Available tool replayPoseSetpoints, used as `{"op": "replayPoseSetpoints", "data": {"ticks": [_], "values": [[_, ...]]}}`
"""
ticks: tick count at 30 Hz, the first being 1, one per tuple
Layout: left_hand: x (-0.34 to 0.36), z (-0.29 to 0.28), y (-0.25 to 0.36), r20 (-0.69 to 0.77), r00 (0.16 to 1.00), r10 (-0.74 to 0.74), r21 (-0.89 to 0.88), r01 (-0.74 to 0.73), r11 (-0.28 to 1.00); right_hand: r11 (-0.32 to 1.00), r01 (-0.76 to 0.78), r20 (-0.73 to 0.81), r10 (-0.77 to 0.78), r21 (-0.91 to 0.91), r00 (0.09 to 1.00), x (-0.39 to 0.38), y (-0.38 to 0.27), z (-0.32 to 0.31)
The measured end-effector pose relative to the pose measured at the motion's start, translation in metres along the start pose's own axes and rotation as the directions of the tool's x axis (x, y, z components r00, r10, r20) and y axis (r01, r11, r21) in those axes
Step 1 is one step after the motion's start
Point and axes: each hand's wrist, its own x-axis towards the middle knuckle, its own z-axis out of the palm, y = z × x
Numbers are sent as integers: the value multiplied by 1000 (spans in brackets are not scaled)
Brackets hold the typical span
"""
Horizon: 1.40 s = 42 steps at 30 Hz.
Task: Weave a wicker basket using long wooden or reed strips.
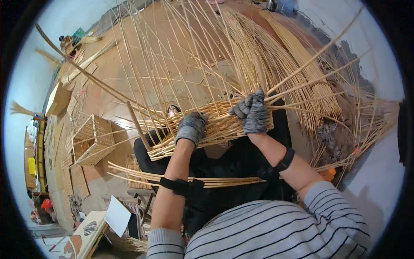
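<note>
A partly woven willow piece (224,129) lies across black-covered knees (224,164), with long pale rods fanning upward from it and a thicker stick standing at its left end. My left hand (191,128), in a grey knit glove, is curled over the middle-left of the weave, gripping it. My right hand (251,111), gloved likewise, is closed around rods at the upper right of the weave, where several rods spread to the right. What lies under my fingers is partly hidden. A bundle of loose rods (226,181) rests across the black cloth below the weave.
A big sheaf of rods (297,86) lies on the floor at right, near the white wall. At left sit a square wicker basket (92,142), a cardboard box (58,97) and a cluttered shelf (36,159). A white board (116,216) stands at lower left.
</note>
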Motion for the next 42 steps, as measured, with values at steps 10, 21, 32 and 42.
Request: {"op": "replayPoseSetpoints", "data": {"ticks": [10, 21, 32, 42], "values": [[23, -5, 37, 219, 920, 326, -511, -176, 841, 991, 124, 105, -119, -41, 987, -5, -79, -43], [9, -3, 60, 59, 966, -252, -336, 257, 906, -680, 330, 186, 278, -655, 942, 145, -15, 91], [41, 26, 29, 124, 992, 37, -327, 6, 945, 136, 166, 132, -228, -977, 965, 151, -36, 110], [27, 12, 36, 141, 980, 141, -525, -47, 850, 746, 270, 58, -297, -609, 953, 15, -133, -9]]}}
